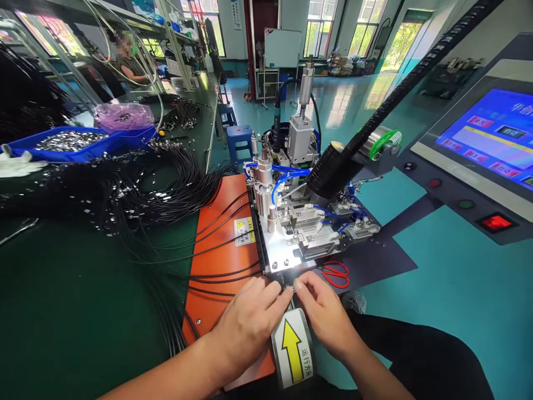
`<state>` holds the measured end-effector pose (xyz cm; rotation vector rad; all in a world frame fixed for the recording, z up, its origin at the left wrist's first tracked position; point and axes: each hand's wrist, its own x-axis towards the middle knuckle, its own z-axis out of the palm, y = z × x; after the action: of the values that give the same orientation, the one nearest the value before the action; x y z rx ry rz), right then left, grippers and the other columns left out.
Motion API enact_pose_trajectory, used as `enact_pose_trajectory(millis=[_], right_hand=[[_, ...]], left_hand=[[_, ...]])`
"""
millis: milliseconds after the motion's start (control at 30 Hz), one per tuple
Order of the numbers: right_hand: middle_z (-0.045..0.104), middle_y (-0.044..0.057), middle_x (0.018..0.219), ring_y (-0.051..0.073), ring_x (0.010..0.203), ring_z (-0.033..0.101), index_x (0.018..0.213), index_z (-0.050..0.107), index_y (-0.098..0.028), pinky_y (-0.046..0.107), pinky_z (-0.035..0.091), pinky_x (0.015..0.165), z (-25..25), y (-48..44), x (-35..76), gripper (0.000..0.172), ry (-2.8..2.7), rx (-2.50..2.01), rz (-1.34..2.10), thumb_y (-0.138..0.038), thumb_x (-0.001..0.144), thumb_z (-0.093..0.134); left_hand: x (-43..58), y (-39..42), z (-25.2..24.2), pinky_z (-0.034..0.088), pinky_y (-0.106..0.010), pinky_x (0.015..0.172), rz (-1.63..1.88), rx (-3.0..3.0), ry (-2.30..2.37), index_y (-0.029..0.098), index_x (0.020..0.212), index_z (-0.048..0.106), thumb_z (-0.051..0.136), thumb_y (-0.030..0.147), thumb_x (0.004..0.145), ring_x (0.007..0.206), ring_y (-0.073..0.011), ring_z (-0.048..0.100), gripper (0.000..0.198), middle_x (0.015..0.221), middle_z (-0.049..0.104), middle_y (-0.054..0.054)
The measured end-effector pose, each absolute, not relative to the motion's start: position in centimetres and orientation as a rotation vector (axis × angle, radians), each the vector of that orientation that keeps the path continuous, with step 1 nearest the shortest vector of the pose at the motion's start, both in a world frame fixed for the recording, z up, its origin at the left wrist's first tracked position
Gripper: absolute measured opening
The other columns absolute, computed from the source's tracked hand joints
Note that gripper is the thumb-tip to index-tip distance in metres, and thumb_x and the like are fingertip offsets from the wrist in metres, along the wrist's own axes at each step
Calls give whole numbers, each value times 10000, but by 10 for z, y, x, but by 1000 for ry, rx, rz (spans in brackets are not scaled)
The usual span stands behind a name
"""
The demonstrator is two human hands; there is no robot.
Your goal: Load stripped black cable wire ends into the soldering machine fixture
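My left hand (260, 308) and my right hand (322, 311) meet at the front edge of the machine (277, 247). Fingers of both are closed in a pinch. A tiny shiny metal piece (293, 287) shows between the fingertips, too small to name. What my left fingers hold is hidden behind them. Just below lies a white plate with a yellow arrow (292, 347). Several thin black cables (225, 274) run across the orange base (220, 233) to the machine's left side, close to my left hand.
Red-handled scissors (336, 274) lie right of my hands. On the left are a heap of black cables (179, 178) and a blue tray (25, 150) of small metal parts. A control screen (495, 133) stands at right. A person (129, 61) sits at the far bench.
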<state>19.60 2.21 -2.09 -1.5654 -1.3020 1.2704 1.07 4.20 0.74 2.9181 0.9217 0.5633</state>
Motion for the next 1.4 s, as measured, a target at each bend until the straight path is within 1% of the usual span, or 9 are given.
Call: enact_pose_trajectory(millis=[67,233,533,700,867,967,1033,1133,1400], right_hand=[[538,-20,765,155,731,518,801,522,-214,263,418,673,-20,22,194,318,-1339,-1584,1230,-451,995,436],[511,-14,743,171,702,485,800,491,-221,291,392,653,-23,21,191,314,-1406,-1648,1140,-430,1009,382],[528,-14,717,171,682,515,749,468,-225,285,398,628,-23,20,189,324,-1445,-1719,1045,-392,1010,375],[536,-20,679,163,641,537,725,478,-222,270,406,591,-28,25,190,336,-1468,-1695,971,-382,1008,395],[560,3,714,175,659,559,809,516,-216,292,415,626,-16,2,185,280,-1440,-1685,717,-367,1008,390],[561,16,765,172,683,563,823,518,-219,296,406,639,-7,-25,170,210,-1537,-1563,558,-317,975,412],[564,9,713,172,651,556,818,518,-217,296,373,596,-7,-37,160,152,-1825,-1220,380,-238,945,438],[555,7,650,168,578,511,770,504,-218,303,331,542,-15,-39,151,151,-1987,-1031,199,-178,909,460],[529,-25,542,133,448,469,773,512,-229,270,333,448,-34,-26,157,162,-1941,-870,34,-79,835,504]], left_hand=[[10,40,14,417,-342,596,505,2899,965,120,1146,603,411,64,947,704,-216,456,282,820,549,-65],[4,34,25,463,-364,626,317,2780,1151,161,861,611,458,60,896,722,-226,496,186,817,562,-63],[0,33,26,490,-365,650,215,2761,1234,163,884,625,457,-7,851,741,-230,537,241,815,585,-60],[3,35,31,481,-359,673,148,2729,1283,165,851,632,499,14,827,767,-228,532,203,846,586,-68],[-2,39,28,485,-373,725,148,2693,1269,175,830,661,501,86,904,821,-235,538,197,877,581,-73],[-14,37,15,497,-348,749,271,2672,1144,179,972,676,470,102,932,861,-226,552,223,914,584,-73],[-23,35,4,501,-334,797,417,2660,1071,180,1145,639,437,94,941,902,-215,559,300,970,591,-76],[-31,30,-8,491,-338,878,548,2640,1048,198,1295,561,395,89,962,986,-210,552,387,1078,589,-84],[-23,25,-1,517,-373,827,676,2626,1084,152,1249,584,399,98,973,911,-215,556,336,1006,622,-99]])
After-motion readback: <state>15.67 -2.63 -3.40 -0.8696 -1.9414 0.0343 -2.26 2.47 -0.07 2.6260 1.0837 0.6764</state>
